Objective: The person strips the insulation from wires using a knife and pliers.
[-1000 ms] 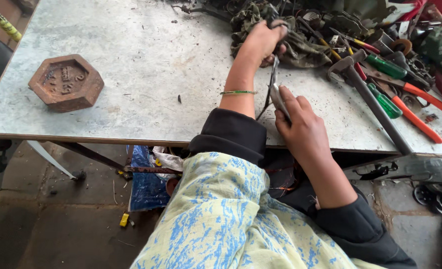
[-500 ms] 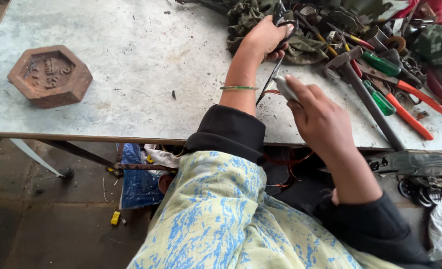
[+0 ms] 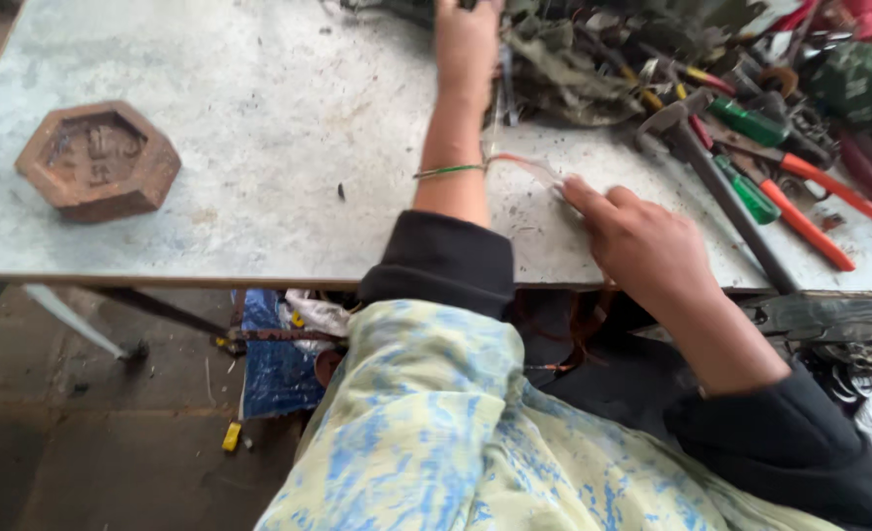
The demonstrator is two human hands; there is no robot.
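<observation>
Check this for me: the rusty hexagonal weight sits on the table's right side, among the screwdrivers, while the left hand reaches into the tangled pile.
Wrong side. The head view shows the rusty hexagonal weight on the table's left side, alone; the left hand does reach into the tangled pile.

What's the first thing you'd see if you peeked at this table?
Probably the two bare arms reaching across the grey table: the left hand at a dark tangled heap at the far edge, the right hand pinching a thin strip. Next, the rusty six-sided weight sitting alone on the left, and the orange and green tool handles on the right.
</observation>
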